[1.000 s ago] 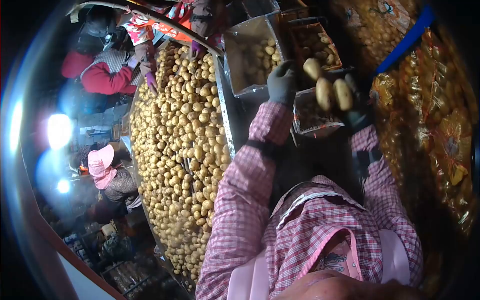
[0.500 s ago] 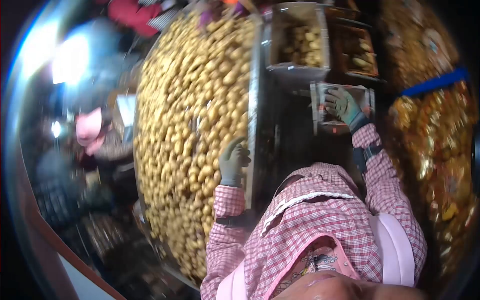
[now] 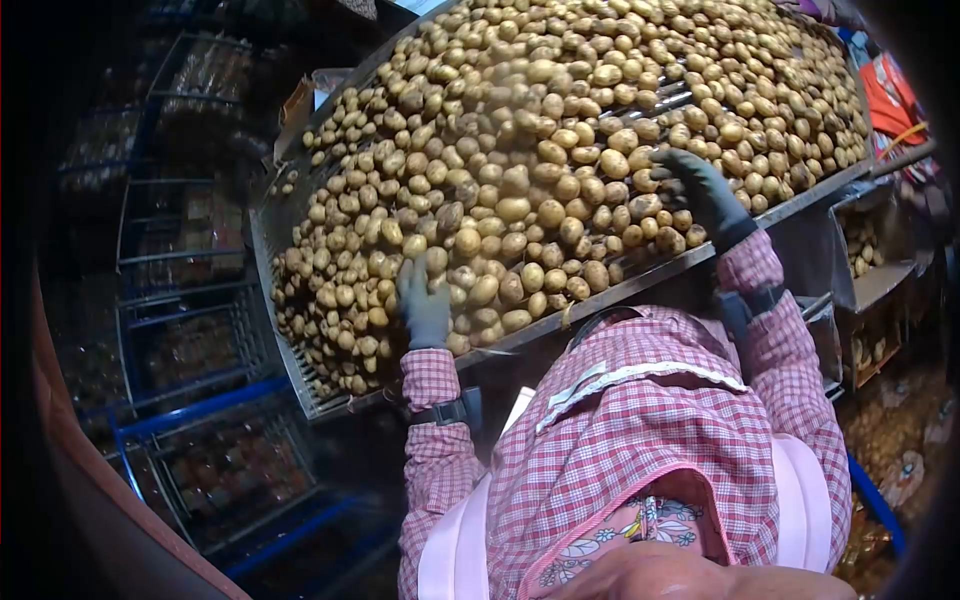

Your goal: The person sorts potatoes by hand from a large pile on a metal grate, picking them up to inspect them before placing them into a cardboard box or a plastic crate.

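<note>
Potatoes [image 3: 515,209] lie spread in a thick layer over a large metal-rimmed sorting table [image 3: 690,262]. My left hand [image 3: 427,310], in a grey-green glove, rests on the potatoes near the front left, its fingers apart and nothing visible in them. Farther right, my gloved right hand [image 3: 705,193] reaches over the rim. Its spread, slightly bent fingers touch or hover just above some potatoes, and I cannot make out any held between them. Dark bars [image 3: 672,100] of the table bed show through a gap in the layer.
Beyond the rim at right stands a box [image 3: 890,285] with potatoes inside. Blue metal racks [image 3: 205,395] with packed goods fill the left side. An orange cloth [image 3: 888,95] shows at the table's far right end.
The view has swung left, so the table lies across in front of me. My right hand has gone from a small crate to the potatoes; my left hand stays over them, fingers now spread.
</note>
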A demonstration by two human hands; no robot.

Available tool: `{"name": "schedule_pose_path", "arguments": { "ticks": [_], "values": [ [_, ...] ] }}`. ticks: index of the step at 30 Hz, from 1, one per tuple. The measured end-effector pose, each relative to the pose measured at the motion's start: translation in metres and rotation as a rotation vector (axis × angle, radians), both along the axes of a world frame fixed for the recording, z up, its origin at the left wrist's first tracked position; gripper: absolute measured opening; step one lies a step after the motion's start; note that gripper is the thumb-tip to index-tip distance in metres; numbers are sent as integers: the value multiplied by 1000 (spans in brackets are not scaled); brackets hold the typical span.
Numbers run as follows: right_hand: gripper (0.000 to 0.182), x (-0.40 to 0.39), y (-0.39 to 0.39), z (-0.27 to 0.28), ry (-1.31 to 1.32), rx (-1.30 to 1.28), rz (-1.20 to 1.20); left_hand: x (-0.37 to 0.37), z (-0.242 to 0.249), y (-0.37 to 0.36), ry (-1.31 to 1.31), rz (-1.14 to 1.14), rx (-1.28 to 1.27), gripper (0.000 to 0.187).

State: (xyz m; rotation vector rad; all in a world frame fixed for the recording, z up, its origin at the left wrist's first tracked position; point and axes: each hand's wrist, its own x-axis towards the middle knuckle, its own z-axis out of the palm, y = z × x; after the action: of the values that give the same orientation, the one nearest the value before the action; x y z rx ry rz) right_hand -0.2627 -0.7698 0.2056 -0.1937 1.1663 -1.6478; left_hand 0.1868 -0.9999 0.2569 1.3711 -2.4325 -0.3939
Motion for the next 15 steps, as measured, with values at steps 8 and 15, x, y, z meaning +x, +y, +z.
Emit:
{"name": "schedule_pose_path", "arguments": {
  "ticks": [8, 15],
  "values": [
    [37, 54, -103, -30, 33, 4, 303, -26, -56, -41, 30, 77, 95, 72],
    [44, 67, -81, -17, -22, 108, 343, -148, -61, -11, -145, 86, 322, 94]
  ]
}}
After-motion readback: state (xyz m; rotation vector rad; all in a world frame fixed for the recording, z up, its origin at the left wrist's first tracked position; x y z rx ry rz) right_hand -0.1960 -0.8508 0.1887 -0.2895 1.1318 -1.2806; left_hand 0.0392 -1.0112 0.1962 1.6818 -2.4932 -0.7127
